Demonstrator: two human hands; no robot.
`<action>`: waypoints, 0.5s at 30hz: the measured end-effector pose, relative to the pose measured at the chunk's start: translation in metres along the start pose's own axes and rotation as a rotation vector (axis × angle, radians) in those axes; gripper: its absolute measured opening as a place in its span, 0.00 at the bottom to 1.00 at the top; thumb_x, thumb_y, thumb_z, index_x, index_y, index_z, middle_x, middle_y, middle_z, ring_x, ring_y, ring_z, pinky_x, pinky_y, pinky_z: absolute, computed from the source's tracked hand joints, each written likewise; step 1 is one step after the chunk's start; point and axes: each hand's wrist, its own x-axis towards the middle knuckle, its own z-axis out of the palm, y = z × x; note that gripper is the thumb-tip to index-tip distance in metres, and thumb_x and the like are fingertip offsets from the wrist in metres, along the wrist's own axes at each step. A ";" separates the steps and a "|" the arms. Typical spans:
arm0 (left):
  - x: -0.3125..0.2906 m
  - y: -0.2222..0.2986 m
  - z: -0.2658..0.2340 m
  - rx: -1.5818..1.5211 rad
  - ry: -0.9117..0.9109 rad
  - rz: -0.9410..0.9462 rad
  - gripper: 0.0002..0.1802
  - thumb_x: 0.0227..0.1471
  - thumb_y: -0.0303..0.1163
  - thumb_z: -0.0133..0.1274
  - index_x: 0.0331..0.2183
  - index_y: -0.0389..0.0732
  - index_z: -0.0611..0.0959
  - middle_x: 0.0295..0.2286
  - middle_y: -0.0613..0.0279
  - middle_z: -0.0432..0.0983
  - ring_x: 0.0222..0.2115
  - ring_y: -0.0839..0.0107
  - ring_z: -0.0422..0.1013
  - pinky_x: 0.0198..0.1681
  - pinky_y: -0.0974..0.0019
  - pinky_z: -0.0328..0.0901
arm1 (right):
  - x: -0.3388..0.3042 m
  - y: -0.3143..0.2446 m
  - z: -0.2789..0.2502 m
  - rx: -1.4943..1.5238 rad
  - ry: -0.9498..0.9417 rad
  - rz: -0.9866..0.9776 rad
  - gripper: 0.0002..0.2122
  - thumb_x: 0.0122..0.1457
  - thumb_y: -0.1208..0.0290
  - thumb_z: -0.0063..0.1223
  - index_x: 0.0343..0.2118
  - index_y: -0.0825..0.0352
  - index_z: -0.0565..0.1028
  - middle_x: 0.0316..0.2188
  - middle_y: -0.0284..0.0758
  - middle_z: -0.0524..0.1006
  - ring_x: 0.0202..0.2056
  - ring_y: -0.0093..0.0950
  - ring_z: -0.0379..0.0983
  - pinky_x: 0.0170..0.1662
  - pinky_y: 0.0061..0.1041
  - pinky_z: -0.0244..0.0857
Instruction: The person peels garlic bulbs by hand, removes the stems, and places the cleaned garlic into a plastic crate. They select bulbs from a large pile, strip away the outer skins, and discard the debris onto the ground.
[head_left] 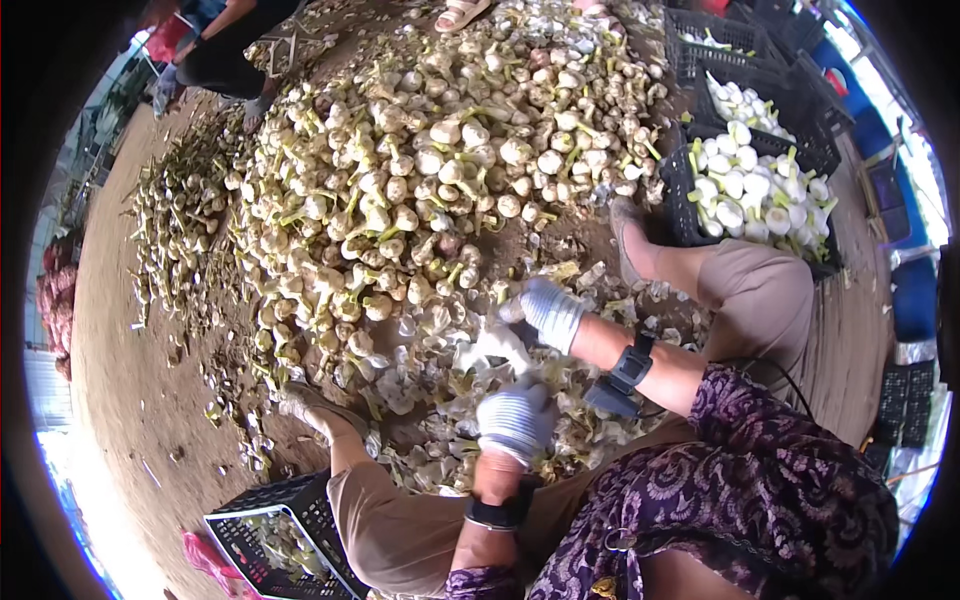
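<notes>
R hand (pixel 545 308) & L hand (pixel 517 418), gloved, w/ whitish garlic (pixel 496 347) btwn, grips too blurred to tell.

No lettering, label, number or sign can be read on anything in view.

White with grey stripes on the gloves (pixel 506 425), creamy white smudged brown on the piled garlic bulbs (pixel 402 190), yellow-green on their stems (pixel 376 216)! Brighter white garlic (pixel 765 190) gleams against a black crate (pixel 679 195), while the top (pixel 740 490) brings dark purple with pale paisley swirls; beige on the trousers (pixel 390 520), brown on the floor (pixel 120 330), blue on the bins (pixel 914 295)!
</notes>
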 end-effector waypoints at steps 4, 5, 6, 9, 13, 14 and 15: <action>-0.005 -0.040 -0.011 0.233 -0.089 -0.371 0.12 0.41 0.40 0.50 0.28 0.45 0.82 0.26 0.57 0.77 0.27 0.58 0.74 0.31 0.58 0.68 | -0.033 -0.024 -0.012 0.581 -0.062 0.186 0.09 0.57 0.73 0.44 0.32 0.74 0.74 0.25 0.40 0.78 0.24 0.30 0.75 0.22 0.26 0.68; -0.007 -0.054 -0.018 0.291 -0.092 -0.455 0.13 0.41 0.40 0.50 0.28 0.44 0.82 0.26 0.56 0.77 0.26 0.57 0.74 0.30 0.58 0.68 | -0.040 -0.024 -0.016 0.563 -0.061 0.141 0.10 0.57 0.70 0.44 0.32 0.71 0.75 0.25 0.39 0.78 0.24 0.29 0.74 0.21 0.25 0.67; -0.005 -0.059 -0.024 0.345 -0.096 -0.527 0.13 0.41 0.40 0.50 0.29 0.44 0.82 0.25 0.56 0.77 0.26 0.57 0.73 0.30 0.58 0.68 | -0.027 -0.022 -0.024 0.601 -0.073 0.192 0.09 0.57 0.69 0.44 0.33 0.69 0.74 0.25 0.37 0.78 0.23 0.29 0.74 0.20 0.23 0.66; -0.006 -0.066 -0.031 0.235 0.234 -0.524 0.18 0.42 0.37 0.53 0.37 0.40 0.79 0.23 0.57 0.76 0.21 0.62 0.72 0.25 0.62 0.66 | -0.024 -0.007 -0.051 0.827 -0.236 0.148 0.11 0.57 0.66 0.47 0.36 0.68 0.74 0.28 0.37 0.77 0.27 0.29 0.74 0.24 0.22 0.68; 0.009 -0.055 -0.009 -1.238 0.512 -0.503 0.32 0.47 0.33 0.58 0.51 0.32 0.67 0.23 0.68 0.72 0.24 0.80 0.65 0.26 0.75 0.62 | -0.045 -0.006 -0.054 0.554 -0.109 0.074 0.12 0.55 0.65 0.52 0.37 0.68 0.75 0.30 0.36 0.77 0.29 0.29 0.75 0.32 0.22 0.70; 0.011 -0.060 0.002 -1.348 0.675 -0.465 0.25 0.49 0.32 0.55 0.49 0.33 0.70 0.28 0.66 0.74 0.28 0.78 0.67 0.31 0.73 0.63 | -0.047 -0.009 -0.053 0.475 -0.174 0.062 0.11 0.52 0.67 0.56 0.35 0.69 0.76 0.31 0.37 0.77 0.31 0.29 0.75 0.32 0.22 0.71; 0.016 -0.058 0.000 -1.410 0.619 -0.548 0.22 0.49 0.31 0.55 0.47 0.34 0.72 0.31 0.63 0.74 0.30 0.75 0.69 0.31 0.71 0.66 | -0.042 -0.003 -0.056 0.505 -0.188 0.046 0.11 0.51 0.67 0.57 0.34 0.70 0.76 0.31 0.37 0.77 0.31 0.29 0.75 0.32 0.24 0.71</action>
